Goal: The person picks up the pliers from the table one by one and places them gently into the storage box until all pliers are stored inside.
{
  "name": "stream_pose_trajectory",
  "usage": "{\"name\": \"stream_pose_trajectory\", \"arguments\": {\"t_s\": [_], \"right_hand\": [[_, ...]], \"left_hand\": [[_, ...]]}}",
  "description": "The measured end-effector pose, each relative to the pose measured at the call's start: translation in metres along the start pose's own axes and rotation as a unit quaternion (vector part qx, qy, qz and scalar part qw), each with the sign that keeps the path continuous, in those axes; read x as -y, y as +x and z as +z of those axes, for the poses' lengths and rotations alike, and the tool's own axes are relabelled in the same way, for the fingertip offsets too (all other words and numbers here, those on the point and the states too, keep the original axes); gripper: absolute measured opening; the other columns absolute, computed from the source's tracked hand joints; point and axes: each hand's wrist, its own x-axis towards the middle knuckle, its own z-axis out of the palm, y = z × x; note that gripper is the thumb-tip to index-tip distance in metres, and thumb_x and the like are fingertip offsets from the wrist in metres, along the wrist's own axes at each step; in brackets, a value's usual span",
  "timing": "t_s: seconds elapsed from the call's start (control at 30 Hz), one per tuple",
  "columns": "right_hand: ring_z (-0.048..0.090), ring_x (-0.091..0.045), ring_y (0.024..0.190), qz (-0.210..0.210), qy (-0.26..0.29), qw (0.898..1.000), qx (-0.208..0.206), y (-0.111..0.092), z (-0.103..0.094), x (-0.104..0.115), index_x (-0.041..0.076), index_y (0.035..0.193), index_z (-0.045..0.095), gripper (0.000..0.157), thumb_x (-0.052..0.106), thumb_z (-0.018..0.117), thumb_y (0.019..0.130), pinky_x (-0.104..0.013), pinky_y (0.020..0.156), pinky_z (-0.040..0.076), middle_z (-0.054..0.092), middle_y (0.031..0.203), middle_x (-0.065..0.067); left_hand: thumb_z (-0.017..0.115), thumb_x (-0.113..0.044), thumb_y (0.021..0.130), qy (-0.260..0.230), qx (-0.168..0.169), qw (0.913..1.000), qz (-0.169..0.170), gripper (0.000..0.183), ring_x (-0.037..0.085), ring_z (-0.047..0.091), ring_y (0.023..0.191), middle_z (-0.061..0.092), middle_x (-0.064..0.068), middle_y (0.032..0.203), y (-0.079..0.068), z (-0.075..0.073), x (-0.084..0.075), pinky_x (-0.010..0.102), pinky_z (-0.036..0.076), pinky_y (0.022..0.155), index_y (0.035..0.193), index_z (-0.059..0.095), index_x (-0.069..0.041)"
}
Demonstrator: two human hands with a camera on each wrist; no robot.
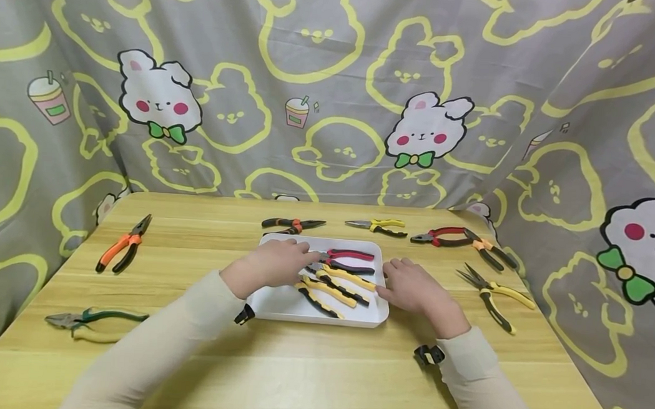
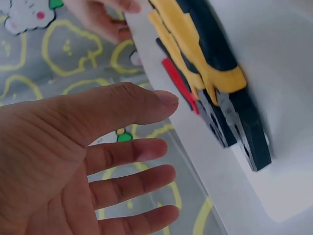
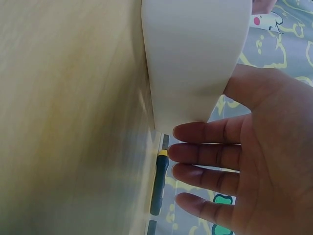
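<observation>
A white rectangular tray (image 1: 375,319) sits mid-table with several pliers in it. Among them are red-and-black pliers (image 1: 352,255) at the back and yellow-and-black pliers (image 1: 351,276) in front. My left hand (image 1: 273,264) hovers over the tray's left part; the left wrist view shows its thumb and fingers extended, gripping nothing, beside the pliers' metal heads (image 2: 252,132). At the tray's right end is my right hand (image 1: 412,288). In the right wrist view its thumb meets the rim and its fairly straight fingers (image 3: 210,154) lie by the outer wall (image 3: 195,63).
Behind the tray lie orange-and-black pliers (image 1: 295,224) and yellow long-nose pliers (image 1: 385,225). Red pliers (image 1: 449,237), orange pliers (image 1: 488,249) and yellow pliers (image 1: 496,292) lie right. At left are orange pliers (image 1: 124,246) and green-handled pliers (image 1: 89,321). A patterned curtain (image 1: 333,105) surrounds the table.
</observation>
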Motion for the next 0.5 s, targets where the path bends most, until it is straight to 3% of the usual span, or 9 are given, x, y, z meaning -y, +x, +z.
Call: {"name": "stream_pose_trajectory", "arguments": {"t_s": [0.17, 0.33, 0.5], "right_hand": [[0.053, -0.029, 0.093, -0.001, 0.001, 1.000, 0.000, 0.000, 0.000, 0.000, 0.003, 0.109, 0.059, 0.040, 0.041, 0.059, 0.094, -0.048, 0.082, 0.046, 0.057, 0.099, -0.008], [0.053, -0.029, 0.093, -0.001, 0.000, 1.000, -0.002, 0.000, 0.000, 0.000, 0.003, 0.110, 0.060, 0.041, 0.041, 0.059, 0.094, -0.048, 0.082, 0.046, 0.057, 0.100, -0.008], [0.053, -0.028, 0.093, 0.003, 0.003, 1.000, -0.002, 0.000, 0.000, 0.000, 0.004, 0.110, 0.060, 0.041, 0.042, 0.059, 0.094, -0.048, 0.083, 0.046, 0.056, 0.099, -0.007]], "left_hand": [[0.071, -0.024, 0.090, -0.046, -0.023, 0.9986, -0.006, 0.050, 0.029, 0.058, 0.106, 0.058, 0.008, 0.117, -0.009, 0.005, 0.015, 0.043, 0.051, 0.083, 0.135, 0.052, -0.014], [0.071, -0.019, 0.089, -0.071, -0.053, 0.9959, -0.019, 0.047, 0.030, 0.059, 0.107, 0.059, 0.011, 0.119, -0.023, 0.010, 0.030, 0.044, 0.050, 0.087, 0.132, 0.054, -0.010], [0.070, -0.019, 0.090, -0.092, -0.050, 0.9936, -0.045, 0.045, 0.032, 0.057, 0.109, 0.058, 0.012, 0.121, -0.035, 0.014, 0.040, 0.045, 0.049, 0.089, 0.131, 0.054, -0.009]]}}
